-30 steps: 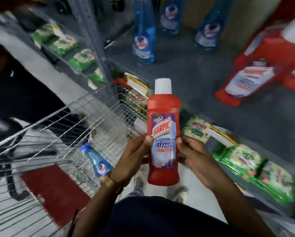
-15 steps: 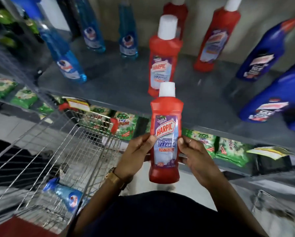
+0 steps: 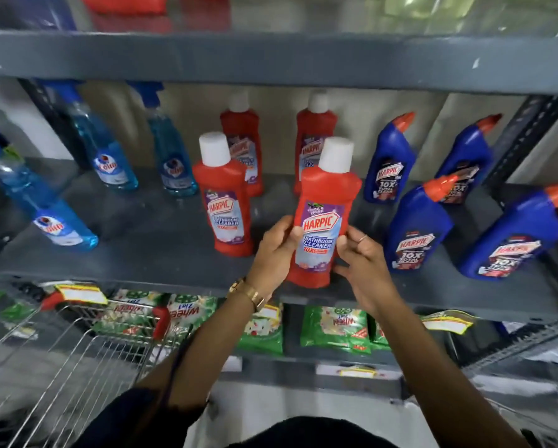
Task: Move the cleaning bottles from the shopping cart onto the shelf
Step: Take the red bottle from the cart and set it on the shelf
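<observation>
The red plastic Harpic bathroom-cleaner bottle with a white screw cap (image 3: 324, 218) is now standing up over the front part of the grey metal shelf (image 3: 161, 250) at frame centre, whereas half a second ago it was being held lower, in front of the shelf edge; whether its base is touching the shelf cannot be told. The left hand (image 3: 276, 250) is gripping its left side, thumb pressing on the glossy purple label, while the right hand (image 3: 360, 263) is cupping the right side with loosely curled fingers (image 3: 352, 240), a ring on one. Just left of it, a matching red bottle (image 3: 224, 202) is standing, two more behind. Angled-neck blue bottles with orange caps (image 3: 416, 227) are filling the right, translucent blue spray bottles (image 3: 109, 156) the left. The wire shopping cart (image 3: 86, 357) is sitting at lower left, showing less of itself than before.
</observation>
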A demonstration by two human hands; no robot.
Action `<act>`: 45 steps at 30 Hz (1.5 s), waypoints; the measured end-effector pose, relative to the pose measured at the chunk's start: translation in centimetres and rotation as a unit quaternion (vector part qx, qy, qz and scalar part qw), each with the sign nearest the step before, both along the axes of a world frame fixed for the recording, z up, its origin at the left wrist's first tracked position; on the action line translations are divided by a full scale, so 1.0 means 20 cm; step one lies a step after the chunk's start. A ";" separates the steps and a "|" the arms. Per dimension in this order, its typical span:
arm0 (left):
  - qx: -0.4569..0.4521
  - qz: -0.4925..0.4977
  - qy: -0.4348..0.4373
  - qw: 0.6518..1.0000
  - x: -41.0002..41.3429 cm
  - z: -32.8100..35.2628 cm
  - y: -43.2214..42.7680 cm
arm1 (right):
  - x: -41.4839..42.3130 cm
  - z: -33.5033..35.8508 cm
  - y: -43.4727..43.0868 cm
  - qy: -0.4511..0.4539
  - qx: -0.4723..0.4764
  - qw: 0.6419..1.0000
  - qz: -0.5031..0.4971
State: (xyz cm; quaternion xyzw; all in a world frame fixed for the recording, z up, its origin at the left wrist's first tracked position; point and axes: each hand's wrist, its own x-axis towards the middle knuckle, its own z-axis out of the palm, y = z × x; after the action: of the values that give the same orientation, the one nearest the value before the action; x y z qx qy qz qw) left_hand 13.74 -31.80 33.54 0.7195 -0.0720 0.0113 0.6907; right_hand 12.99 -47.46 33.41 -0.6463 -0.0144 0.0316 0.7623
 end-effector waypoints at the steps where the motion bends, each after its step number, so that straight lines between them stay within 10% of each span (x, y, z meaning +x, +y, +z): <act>1: -0.004 -0.004 -0.010 1.000 0.03 0.01 -0.01 | 0.03 0.01 -0.01 -0.016 0.000 1.000 -0.002; 26: 0.000 0.043 -0.046 0.998 0.20 -0.16 -0.09 | 0.20 -0.14 -0.04 -0.067 -0.086 0.994 -0.029; 34: 0.004 0.074 0.016 0.997 -0.06 -0.27 0.04 | -0.12 -0.27 0.20 -0.096 -0.121 0.964 -0.217; 40: 0.076 0.292 -0.038 0.953 -0.51 -0.31 0.55 | -0.44 -0.32 0.62 -0.164 -0.215 0.963 0.000; 45: 0.051 0.472 0.047 0.879 -0.96 -0.52 1.06 | -0.64 -0.47 1.13 -0.167 -0.322 0.883 0.300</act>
State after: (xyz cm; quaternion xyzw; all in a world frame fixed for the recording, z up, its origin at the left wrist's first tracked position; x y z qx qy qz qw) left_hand -5.40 -10.57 23.14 0.7024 0.3083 0.2980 0.5681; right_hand 0.27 -24.79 24.10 -0.8166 -0.3234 0.1530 0.4530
